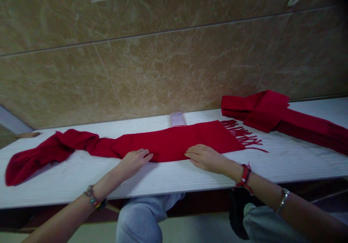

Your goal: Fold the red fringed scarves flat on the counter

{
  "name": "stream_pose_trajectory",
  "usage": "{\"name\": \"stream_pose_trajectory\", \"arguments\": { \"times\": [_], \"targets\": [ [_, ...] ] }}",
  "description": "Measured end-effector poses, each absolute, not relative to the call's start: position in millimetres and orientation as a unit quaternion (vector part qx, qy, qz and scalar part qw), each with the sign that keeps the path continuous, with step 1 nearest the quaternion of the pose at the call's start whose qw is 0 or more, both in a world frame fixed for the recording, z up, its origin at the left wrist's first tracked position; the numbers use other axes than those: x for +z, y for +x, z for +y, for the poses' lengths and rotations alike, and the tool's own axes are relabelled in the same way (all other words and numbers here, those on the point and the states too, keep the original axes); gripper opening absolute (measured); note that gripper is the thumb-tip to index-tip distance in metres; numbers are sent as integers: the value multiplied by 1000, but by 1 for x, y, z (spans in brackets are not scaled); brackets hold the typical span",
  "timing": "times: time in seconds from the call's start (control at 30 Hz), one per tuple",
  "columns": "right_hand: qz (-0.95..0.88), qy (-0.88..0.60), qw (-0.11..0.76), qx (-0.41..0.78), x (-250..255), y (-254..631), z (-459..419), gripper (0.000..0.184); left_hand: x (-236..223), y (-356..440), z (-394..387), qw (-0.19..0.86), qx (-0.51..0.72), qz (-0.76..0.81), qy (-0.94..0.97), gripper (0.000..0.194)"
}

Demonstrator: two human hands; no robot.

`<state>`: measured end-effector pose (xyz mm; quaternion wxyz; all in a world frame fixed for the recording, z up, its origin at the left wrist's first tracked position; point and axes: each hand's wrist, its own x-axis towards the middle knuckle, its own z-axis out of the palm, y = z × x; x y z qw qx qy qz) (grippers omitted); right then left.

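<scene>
A long red scarf (174, 145) lies lengthwise on the white bench top. Its right part is spread flat and ends in a twisted fringe (241, 133), while its left part is bunched and crumpled. My left hand (136, 163) rests on the scarf's near edge, left of the middle, with fingers stretched out and a ring on one of them. Further right along the same edge, my right hand (205, 158) lies on the cloth with its fingers extended and fairly flat. Neither hand visibly grips the fabric.
A second red scarf (266, 112), loosely folded, lies at the back right of the white wood-grain surface (174, 179). Behind the scarf sits a small pale purple packet (177, 119) against the brown marbled wall (168, 72). My knee (140, 219) is below the front edge.
</scene>
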<state>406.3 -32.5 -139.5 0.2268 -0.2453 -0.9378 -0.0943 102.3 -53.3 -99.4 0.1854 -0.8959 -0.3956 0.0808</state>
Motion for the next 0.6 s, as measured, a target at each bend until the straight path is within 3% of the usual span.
{"name": "stream_pose_trajectory", "arguments": {
  "times": [0.17,0.37,0.6],
  "targets": [
    [-935,-277,197,-102,-128,365,-39,24,-106,123,-50,207,31,-421,-883,17],
    [-930,-318,137,-122,-120,331,-38,8,-102,125,-49,201,-4,-432,-879,20],
    [-931,-304,138,-146,-121,339,-39,13,-110,126,-53,202,7,-441,-875,18]
  ]
}}
